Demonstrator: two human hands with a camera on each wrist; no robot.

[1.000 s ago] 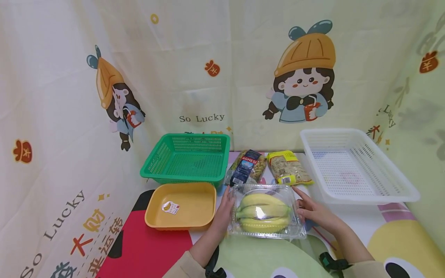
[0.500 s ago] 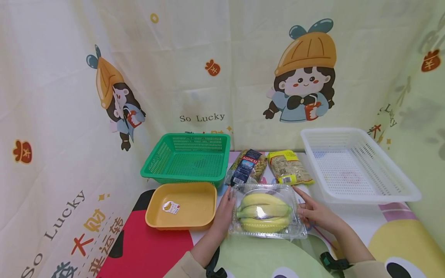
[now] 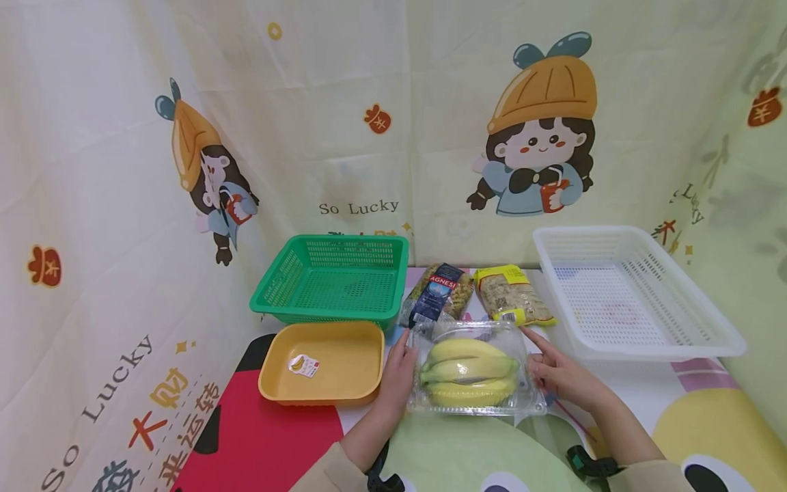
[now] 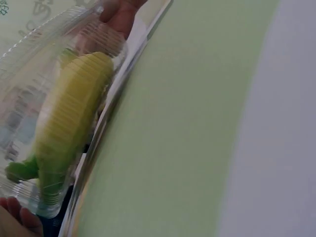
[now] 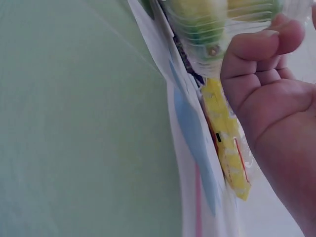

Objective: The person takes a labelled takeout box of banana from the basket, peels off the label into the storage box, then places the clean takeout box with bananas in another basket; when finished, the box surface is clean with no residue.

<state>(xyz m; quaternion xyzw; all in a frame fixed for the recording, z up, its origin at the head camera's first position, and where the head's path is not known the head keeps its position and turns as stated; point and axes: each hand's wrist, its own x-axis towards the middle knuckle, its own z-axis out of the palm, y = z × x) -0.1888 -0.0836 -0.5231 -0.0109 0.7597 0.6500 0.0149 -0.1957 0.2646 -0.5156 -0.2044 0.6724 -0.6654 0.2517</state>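
A clear plastic clamshell box [image 3: 533, 403] with several yellow-green bananas [image 3: 470, 372] inside is between the two hands. My left hand [image 3: 398, 374] holds its left side, with its fingertips by the box's lower end in the left wrist view. On the opposite side my right hand [image 3: 568, 376] grips the box, index finger pointing along the far corner and other fingers curled against the wall. In the right wrist view, the bent fingers [image 5: 254, 47] meet the ribbed plastic. Behind the box lie an Agnesi pasta bag [image 3: 439, 294] and a yellow-topped bag [image 3: 510, 294].
To the left, a yellow tray [image 3: 344, 372] with a banana label [image 3: 303, 365] stands in front of a green basket [image 3: 402, 273]. A white basket [image 3: 676, 301] is at the back right. A printed curtain [image 3: 430, 102] hangs behind the patterned tablecloth [image 3: 277, 437].
The box has shifted slightly up in the head view, its near edge a little farther from me. Both hands stay at its sides. The bags, tray and baskets have not moved.
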